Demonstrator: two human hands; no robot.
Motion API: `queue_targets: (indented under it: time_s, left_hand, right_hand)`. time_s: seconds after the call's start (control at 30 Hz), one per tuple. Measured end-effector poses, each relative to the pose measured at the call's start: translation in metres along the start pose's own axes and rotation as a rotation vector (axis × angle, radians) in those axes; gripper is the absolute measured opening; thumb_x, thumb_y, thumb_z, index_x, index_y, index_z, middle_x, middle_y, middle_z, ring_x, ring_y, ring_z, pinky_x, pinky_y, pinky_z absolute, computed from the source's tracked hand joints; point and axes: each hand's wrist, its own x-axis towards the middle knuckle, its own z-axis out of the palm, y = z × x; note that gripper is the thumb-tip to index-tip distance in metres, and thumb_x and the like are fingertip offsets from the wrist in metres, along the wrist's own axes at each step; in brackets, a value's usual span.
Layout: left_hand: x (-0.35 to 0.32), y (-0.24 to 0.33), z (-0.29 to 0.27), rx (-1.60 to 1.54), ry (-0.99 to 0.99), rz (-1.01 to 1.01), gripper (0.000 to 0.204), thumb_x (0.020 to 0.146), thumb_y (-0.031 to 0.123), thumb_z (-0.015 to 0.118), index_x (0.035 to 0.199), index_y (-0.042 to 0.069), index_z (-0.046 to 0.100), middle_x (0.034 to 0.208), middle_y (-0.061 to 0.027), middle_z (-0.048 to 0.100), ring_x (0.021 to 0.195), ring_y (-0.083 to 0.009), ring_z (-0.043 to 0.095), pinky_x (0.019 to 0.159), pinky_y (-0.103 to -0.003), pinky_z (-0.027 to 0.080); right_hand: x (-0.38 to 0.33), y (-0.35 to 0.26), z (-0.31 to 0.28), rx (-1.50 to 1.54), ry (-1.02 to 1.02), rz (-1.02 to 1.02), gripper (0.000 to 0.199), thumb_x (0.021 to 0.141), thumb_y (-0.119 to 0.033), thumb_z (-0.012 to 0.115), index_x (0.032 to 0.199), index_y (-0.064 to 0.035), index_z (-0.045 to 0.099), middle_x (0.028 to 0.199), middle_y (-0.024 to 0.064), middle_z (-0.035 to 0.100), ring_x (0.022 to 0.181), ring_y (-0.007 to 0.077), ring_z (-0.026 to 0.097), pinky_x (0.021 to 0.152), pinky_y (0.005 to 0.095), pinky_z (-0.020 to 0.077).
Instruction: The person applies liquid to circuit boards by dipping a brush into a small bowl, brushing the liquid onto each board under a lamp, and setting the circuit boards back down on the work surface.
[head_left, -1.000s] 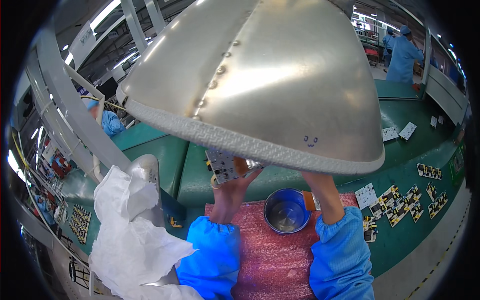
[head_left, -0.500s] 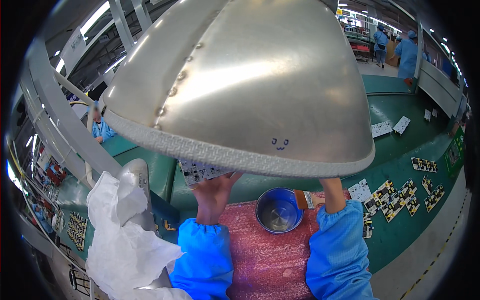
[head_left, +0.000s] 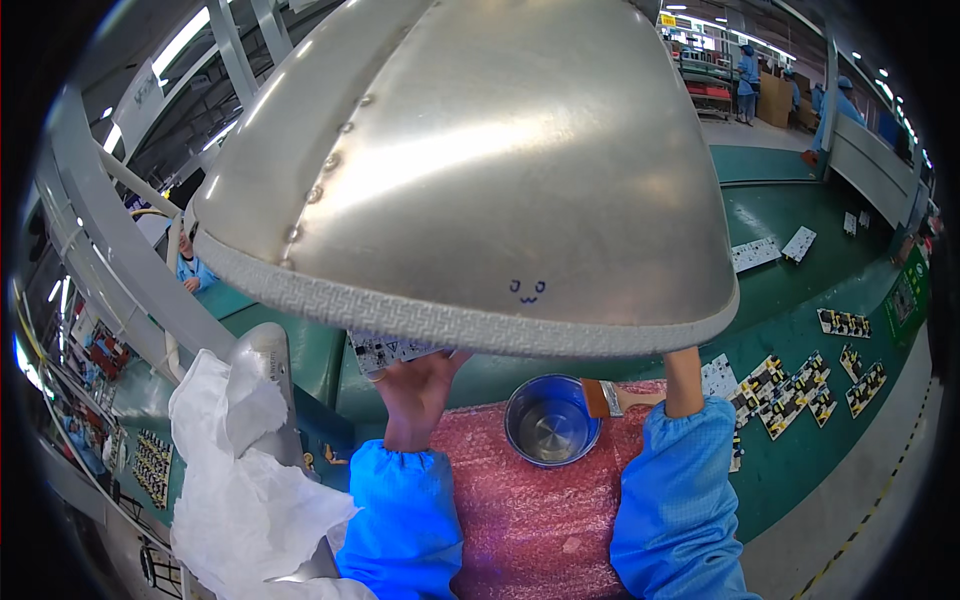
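Under the rim of a large metal hood (head_left: pixel 480 190), my left hand (head_left: pixel 415 388) grips a white circuit board (head_left: pixel 385 352) dotted with small dark parts. The board's far side and my fingertips are hidden by the hood. My right hand (head_left: pixel 684 385) reaches under the hood too; only its wrist side shows, so its fingers and anything in them are hidden. Close to that wrist lies a flat brush (head_left: pixel 600 399), its brown bristles at the rim of a round metal bowl (head_left: pixel 552 440), blue inside. The bowl stands on a pink bubble-wrap mat (head_left: pixel 540 530).
Several populated boards (head_left: pixel 785 395) lie on the green bench (head_left: pixel 760 490) to the right, with white boards (head_left: pixel 755 255) farther back. A metal post (head_left: pixel 265 360) draped with white cloth (head_left: pixel 230 480) stands left of my left sleeve. Co-workers (head_left: pixel 747 85) are in the background.
My right wrist has shifted right, uncovering more of the brush handle. My left hand still holds the board. The whole view has shifted slightly, and the people in the background have moved.
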Motion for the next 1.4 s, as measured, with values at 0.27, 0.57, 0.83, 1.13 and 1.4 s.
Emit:
queue_targets:
  time_s: [0.27,0.57,0.83,1.13,1.4]
  left_hand:
    - [-0.004,-0.012,0.007,0.128,0.108,-0.070,0.055,0.091,0.047,0.048,0.135,0.015,0.042,0.139,-0.0091,0.043,0.128,-0.0333,0.040,0.107,-0.061,0.027]
    - [-0.003,-0.027,0.021,0.137,0.062,-0.152,0.054,0.093,0.045,0.047,0.137,0.015,0.039,0.140,-0.0102,0.041,0.129,-0.0335,0.039,0.108,-0.061,0.027]
    - [-0.006,0.004,0.023,0.045,0.080,-0.046,0.061,0.093,0.054,0.039,0.141,0.017,0.035,0.145,-0.0093,0.036,0.131,-0.0362,0.036,0.107,-0.066,0.022]
    - [-0.002,0.003,0.030,0.013,0.109,-0.043,0.067,0.089,0.060,0.039,0.141,0.019,0.035,0.144,-0.0071,0.038,0.133,-0.0351,0.032,0.107,-0.065,0.021]
    - [-0.001,0.002,0.006,0.065,0.152,0.012,0.079,0.079,0.065,0.054,0.139,0.016,0.038,0.145,-0.0122,0.035,0.133,-0.0371,0.031,0.106,-0.063,0.025]
  right_hand:
    - [-0.053,-0.022,0.044,0.370,-0.172,0.167,0.028,0.088,-0.016,0.057,0.113,-0.0044,0.053,0.112,0.0120,0.055,0.105,0.0263,0.053,0.091,0.0388,0.0427]
    - [-0.046,-0.064,0.043,0.585,-0.315,0.257,0.030,0.091,-0.015,0.057,0.118,-0.0053,0.050,0.116,0.0063,0.053,0.111,0.0195,0.050,0.097,0.0342,0.0409]
    - [-0.026,-0.019,0.029,0.001,-0.010,-0.244,0.035,0.081,-0.015,0.063,0.112,0.0012,0.058,0.111,0.0186,0.061,0.105,0.0326,0.057,0.091,0.0394,0.0433]
    - [-0.014,-0.027,0.022,0.042,0.207,0.058,0.041,0.079,-0.014,0.067,0.115,0.0031,0.056,0.115,0.0181,0.059,0.108,0.0296,0.056,0.093,0.0384,0.0422]
    - [-0.006,-0.031,-0.010,0.071,-0.149,0.016,0.039,0.080,-0.011,0.065,0.115,0.0018,0.054,0.115,0.0199,0.057,0.110,0.0335,0.053,0.095,0.0396,0.0401]
